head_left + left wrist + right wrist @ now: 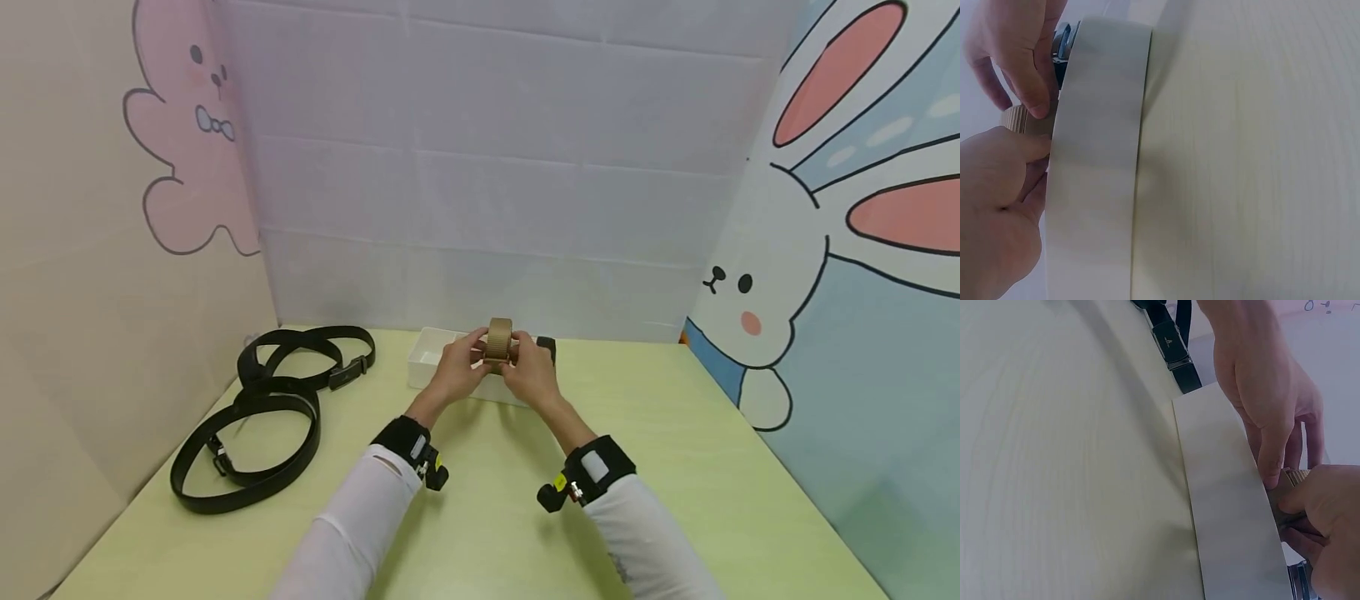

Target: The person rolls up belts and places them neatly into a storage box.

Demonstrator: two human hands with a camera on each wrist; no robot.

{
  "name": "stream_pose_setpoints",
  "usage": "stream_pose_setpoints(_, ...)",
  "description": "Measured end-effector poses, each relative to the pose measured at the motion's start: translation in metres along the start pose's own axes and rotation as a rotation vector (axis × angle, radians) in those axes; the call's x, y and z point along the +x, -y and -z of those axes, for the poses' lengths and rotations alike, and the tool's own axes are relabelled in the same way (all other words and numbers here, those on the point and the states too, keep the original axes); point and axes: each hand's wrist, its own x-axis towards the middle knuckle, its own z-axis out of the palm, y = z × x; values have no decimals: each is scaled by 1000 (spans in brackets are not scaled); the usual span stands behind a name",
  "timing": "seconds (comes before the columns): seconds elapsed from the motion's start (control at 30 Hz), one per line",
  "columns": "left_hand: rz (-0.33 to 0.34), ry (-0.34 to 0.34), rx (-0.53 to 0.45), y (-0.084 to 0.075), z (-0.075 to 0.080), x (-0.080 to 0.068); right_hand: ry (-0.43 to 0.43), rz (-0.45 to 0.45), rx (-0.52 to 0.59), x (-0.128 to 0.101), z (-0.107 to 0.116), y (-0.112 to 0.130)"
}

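A tan woven belt, rolled into a tight coil, is held upright just above a white box at the back of the table. My left hand pinches the coil from the left and my right hand from the right. In the left wrist view the tan belt shows between the fingers behind the white box wall, with a metal buckle above it. In the right wrist view the tan belt peeks out between both hands beside the box wall.
Two black belts lie in loose loops on the left of the yellow-green table, one further back and one nearer. A black object sits at the box's right end. Cartoon-printed walls close in three sides.
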Motion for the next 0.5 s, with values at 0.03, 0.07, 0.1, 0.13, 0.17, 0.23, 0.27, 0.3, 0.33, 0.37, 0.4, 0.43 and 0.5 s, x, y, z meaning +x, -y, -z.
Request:
stream_pose_setpoints(0.03,0,10,6,0,0,-1,11,8,-11,-1,0,0)
stream_pose_setpoints(0.07,-1,21,20,0,1,-1,21,19,-27,-1,-1,0)
stream_pose_setpoints(0.1,-5,33,36,-1,1,-2,30,28,-44,-2,-1,0)
stream_pose_setpoints(0.13,-12,48,53,-1,2,-2,40,36,-62,-2,-1,0)
stream_pose_setpoints(0.17,-18,64,67,-1,3,-2,48,45,-75,-3,-1,-1)
stream_pose_setpoints(0.23,-24,93,100,-3,5,-1,68,51,-102,-3,0,1)
stream_pose_setpoints(0.27,-28,101,126,-4,5,-1,76,55,-121,-3,1,1)
stream_pose_setpoints(0.3,-30,108,145,-5,6,0,87,57,-134,-3,2,2)
stream_pose_setpoints(0.33,-29,116,167,-5,6,0,95,61,-144,-2,3,2)
stream_pose_setpoints(0.37,-25,123,188,-6,6,1,108,66,-151,-2,4,3)
stream_pose_setpoints(0.4,-22,125,212,-7,6,1,122,76,-166,-2,4,3)
stream_pose_setpoints(0.43,-17,129,233,-8,6,1,137,91,-182,-2,5,2)
stream_pose_setpoints(0.5,-11,135,264,-8,6,2,154,137,-222,-1,6,1)
